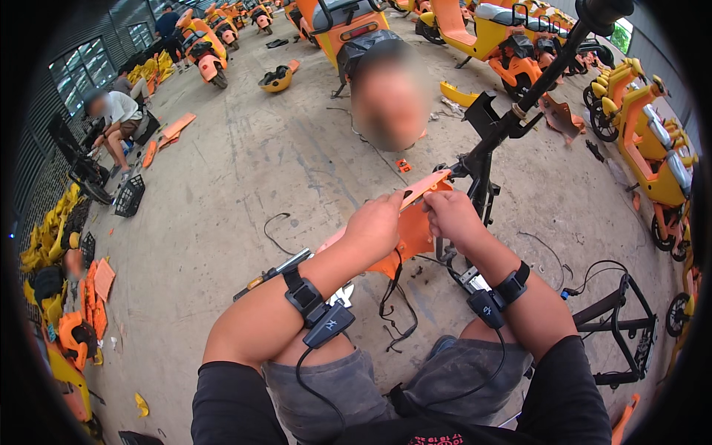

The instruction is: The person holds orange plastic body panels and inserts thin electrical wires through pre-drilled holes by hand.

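The seated worker has a generous stretch of bare concrete floor (311,148) ahead and to the left. To the right, room is tighter: a parked row of yellow scooters (639,152) edges that side, and more scooters line the far end. The orange panel (417,236) is up in front of the knees, its far end just beside the bare black scooter frame (483,159). The left hand (377,222) grips the panel's upper edge from the near side; the right hand (454,219) is closed, its fingers pinching the panel's inner edge near the far end.

That frame's long column slants up toward the upper right and blocks the way forward on that side. Another black frame (619,330) lies by the right elbow. Black wires (400,300) trail below the panel, and a loose cable (278,228) curls on the concrete to the left. Farther off, a person in a white shirt (122,107) sits near some orange pieces (172,130), and a heap of yellow parts (53,230) runs along the left.

A round yellow shell (276,80) cups dark pieces. The black basket (130,196) stands near the seated person; from here I can't make out its contents.
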A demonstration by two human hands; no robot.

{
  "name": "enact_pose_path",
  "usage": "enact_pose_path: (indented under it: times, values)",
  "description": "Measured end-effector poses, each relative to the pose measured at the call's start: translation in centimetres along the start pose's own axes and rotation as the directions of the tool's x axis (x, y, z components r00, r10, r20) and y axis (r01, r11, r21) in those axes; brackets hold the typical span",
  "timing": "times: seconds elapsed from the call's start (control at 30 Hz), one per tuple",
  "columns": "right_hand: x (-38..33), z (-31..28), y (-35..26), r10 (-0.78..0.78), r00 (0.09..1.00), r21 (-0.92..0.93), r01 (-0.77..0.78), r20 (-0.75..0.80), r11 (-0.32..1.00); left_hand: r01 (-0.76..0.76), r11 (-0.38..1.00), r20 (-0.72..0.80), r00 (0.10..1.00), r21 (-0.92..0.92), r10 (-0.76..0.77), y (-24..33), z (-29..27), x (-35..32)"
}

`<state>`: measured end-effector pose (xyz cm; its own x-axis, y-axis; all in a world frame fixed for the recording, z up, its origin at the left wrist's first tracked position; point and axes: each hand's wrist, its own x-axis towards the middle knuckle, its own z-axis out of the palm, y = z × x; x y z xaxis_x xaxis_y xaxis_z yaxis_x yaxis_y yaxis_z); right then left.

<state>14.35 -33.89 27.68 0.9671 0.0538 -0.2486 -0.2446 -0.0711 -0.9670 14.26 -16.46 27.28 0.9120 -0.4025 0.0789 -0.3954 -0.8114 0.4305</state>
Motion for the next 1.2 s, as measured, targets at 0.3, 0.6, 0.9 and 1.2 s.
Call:
enact_pose_path:
  times: [0.3,0.6,0.9,1.2]
  values:
    - [-1.0,0.1,-1.0,-0.121,0.992,0.169,0.122,-0.018,0.978,-0.187,0.979,-0.189,0.967,-0.078,0.17,-0.1,0.8,0.4]
    - [-1.3,-0.2,-1.3,-0.122,0.992,0.217,0.112,0.034,0.97,-0.228,0.945,-0.09,0.973,-0.236,0.213,-0.6,0.8,1.2]
    - [-1.4,0.3,-1.5,-0.152,0.988,0.269,0.151,-0.021,0.951,-0.181,0.968,-0.124,0.979,-0.172,0.161,-0.1,0.8,1.1]
    - [-1.0,0.9,-0.9,-0.185,0.981,0.247,0.194,-0.062,0.949,-0.14,0.982,-0.08,0.988,-0.126,0.13,-0.7,0.5,1.2]
